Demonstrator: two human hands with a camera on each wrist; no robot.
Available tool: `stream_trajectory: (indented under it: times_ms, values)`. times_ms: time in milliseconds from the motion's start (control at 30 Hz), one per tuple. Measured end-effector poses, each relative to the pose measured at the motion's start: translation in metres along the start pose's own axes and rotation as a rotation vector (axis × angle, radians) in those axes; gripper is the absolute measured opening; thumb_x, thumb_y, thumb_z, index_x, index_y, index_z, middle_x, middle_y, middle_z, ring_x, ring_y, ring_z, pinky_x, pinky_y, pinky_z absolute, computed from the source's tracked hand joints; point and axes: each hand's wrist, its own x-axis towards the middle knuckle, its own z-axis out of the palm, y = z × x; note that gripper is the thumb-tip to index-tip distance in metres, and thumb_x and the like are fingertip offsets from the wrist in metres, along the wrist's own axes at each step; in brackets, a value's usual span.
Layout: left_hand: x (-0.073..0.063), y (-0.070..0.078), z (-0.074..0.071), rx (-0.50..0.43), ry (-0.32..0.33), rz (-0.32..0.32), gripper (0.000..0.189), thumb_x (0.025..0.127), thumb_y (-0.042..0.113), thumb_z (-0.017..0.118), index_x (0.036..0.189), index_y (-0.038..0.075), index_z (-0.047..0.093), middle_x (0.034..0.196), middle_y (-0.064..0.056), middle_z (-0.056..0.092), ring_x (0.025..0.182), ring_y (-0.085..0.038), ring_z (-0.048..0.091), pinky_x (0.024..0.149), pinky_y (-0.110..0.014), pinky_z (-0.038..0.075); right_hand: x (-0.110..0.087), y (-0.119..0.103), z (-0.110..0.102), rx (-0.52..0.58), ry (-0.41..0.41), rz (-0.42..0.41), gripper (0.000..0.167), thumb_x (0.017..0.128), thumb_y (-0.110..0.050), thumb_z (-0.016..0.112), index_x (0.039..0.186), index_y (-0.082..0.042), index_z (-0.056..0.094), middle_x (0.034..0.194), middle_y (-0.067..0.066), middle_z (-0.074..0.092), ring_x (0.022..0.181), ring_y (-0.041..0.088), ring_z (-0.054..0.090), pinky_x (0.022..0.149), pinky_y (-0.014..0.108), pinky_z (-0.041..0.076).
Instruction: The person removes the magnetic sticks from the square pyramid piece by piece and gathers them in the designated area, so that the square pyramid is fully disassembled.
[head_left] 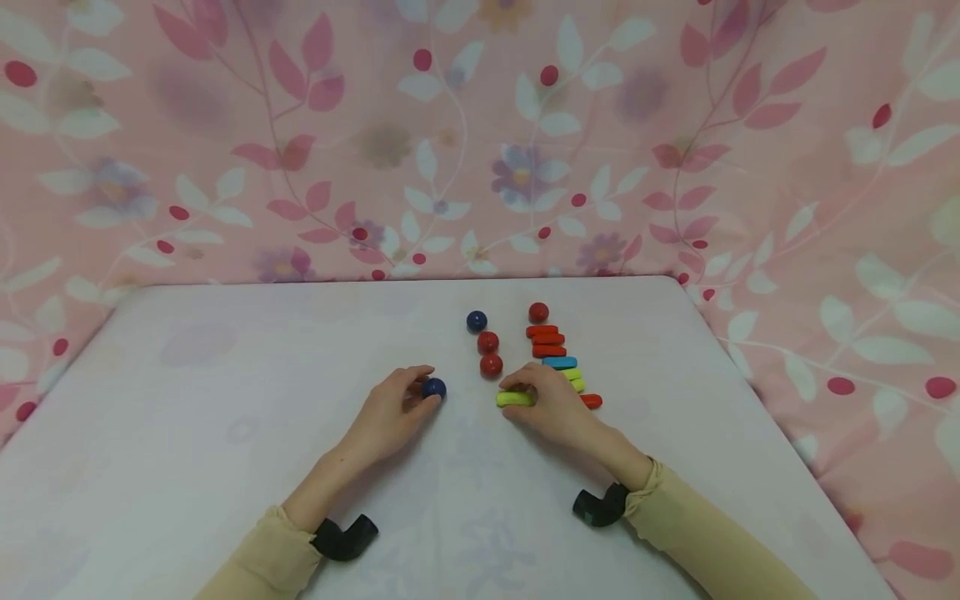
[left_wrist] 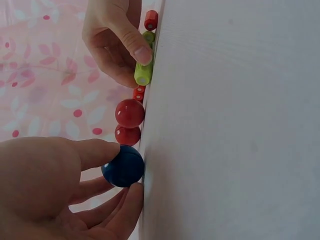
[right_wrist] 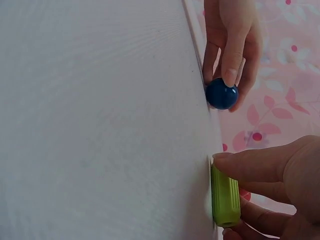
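With thumb and fingers, my left hand (head_left: 390,414) holds a dark blue ball (head_left: 434,389) low at the white tabletop; the left wrist view shows the same blue ball (left_wrist: 123,166) between thumb and fingertips. To its right, my right hand (head_left: 551,404) pinches a yellow-green ribbed stick (head_left: 514,399) lying sideways. In the right wrist view the green stick (right_wrist: 226,196) sits between thumb and fingers, close on the table surface. Beyond the hands stand two red balls (head_left: 491,366) and another dark blue ball (head_left: 477,322) in a short line.
Right of that line, a column holds a red ball (head_left: 538,312), several red sticks (head_left: 548,339), a blue stick (head_left: 559,362) and green sticks (head_left: 577,385), partly behind my right hand. One more red stick (head_left: 592,402) lies beside that hand. A pink floral cloth (head_left: 465,142) hangs behind the table.
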Motion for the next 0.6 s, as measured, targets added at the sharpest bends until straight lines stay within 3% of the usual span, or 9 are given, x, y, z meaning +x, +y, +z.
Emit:
stream_trajectory:
  times_ms: [333,600]
  values:
    - [0.000,0.001,-0.001,-0.012,-0.012,0.007,0.048,0.096,0.017,0.067,0.139,0.000,0.053,0.124,-0.015,0.062,0.116,-0.026,0.062,0.100,-0.041,0.053,0.000,0.000,0.001,-0.001,0.008,-0.021,0.031,0.084,-0.015,0.081,0.114,-0.010,0.073,0.102,-0.001,0.068,0.095,0.014,0.059,0.081,0.029,0.053]
    - [-0.001,-0.001,-0.005,-0.045,-0.028,-0.001,0.051,0.096,0.019,0.068,0.140,0.001,0.052,0.127,-0.016,0.062,0.117,-0.028,0.063,0.101,-0.042,0.052,-0.006,0.000,-0.011,0.024,0.040,0.022,0.039,0.087,-0.022,0.078,0.122,-0.007,0.068,0.115,0.005,0.068,0.106,0.022,0.061,0.092,0.040,0.053]
